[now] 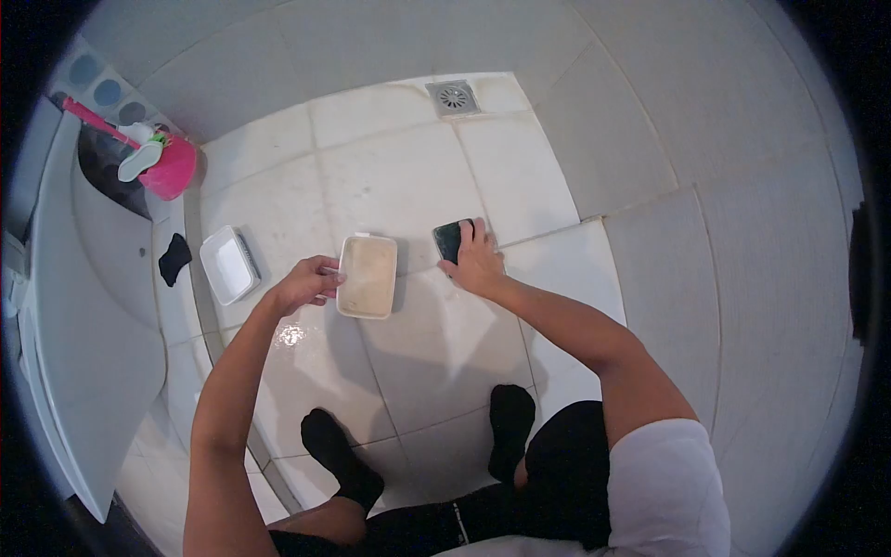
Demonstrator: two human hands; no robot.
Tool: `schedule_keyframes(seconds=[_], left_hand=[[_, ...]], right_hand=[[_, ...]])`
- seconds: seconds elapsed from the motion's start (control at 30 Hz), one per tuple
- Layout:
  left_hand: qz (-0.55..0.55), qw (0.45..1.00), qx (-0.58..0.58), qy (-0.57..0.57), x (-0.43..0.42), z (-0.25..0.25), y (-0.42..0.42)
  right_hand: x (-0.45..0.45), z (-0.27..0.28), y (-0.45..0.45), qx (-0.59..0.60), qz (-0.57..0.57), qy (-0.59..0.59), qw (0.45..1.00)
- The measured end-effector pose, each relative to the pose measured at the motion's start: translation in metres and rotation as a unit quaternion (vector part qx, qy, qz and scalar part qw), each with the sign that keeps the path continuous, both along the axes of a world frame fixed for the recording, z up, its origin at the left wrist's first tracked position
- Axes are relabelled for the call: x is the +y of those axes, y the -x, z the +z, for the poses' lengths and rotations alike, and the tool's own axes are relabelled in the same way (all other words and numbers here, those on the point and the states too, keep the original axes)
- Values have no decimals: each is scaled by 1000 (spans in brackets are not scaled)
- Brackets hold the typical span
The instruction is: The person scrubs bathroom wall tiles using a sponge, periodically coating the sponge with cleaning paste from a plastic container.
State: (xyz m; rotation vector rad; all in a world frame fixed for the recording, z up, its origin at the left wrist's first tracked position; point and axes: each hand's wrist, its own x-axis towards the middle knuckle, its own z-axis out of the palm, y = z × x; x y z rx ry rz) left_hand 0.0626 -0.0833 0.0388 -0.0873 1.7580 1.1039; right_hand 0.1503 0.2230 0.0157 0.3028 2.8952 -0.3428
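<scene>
My left hand grips the left rim of a cream rectangular container, its thumb over the edge and its fingers at the outer side. The container holds something pale beige, perhaps liquid. To the right, my right hand is closed around a dark green-black rectangular object on the tiled floor, thumb at its lower edge and fingers over its right side. A white rectangular tub stands left of my left hand, touched by neither hand.
A metal floor drain lies near the far wall. At the left are a pink bucket with a brush and other items, a black cloth on the ledge, and a white basin. My feet in black socks are below.
</scene>
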Motion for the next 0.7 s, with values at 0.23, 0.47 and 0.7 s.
schedule_keyframes(seconds=[0.23, 0.47, 0.7], left_hand=[[64, 994, 1, -83, 3, -13, -6], [40, 994, -20, -98, 22, 6, -11], [48, 990, -39, -125, 27, 0, -19]], right_hand=[[-2, 22, 24, -61, -80, 174, 980], [-41, 67, 3, 9, 327, 179, 928], [-77, 47, 6, -68, 98, 214, 970]])
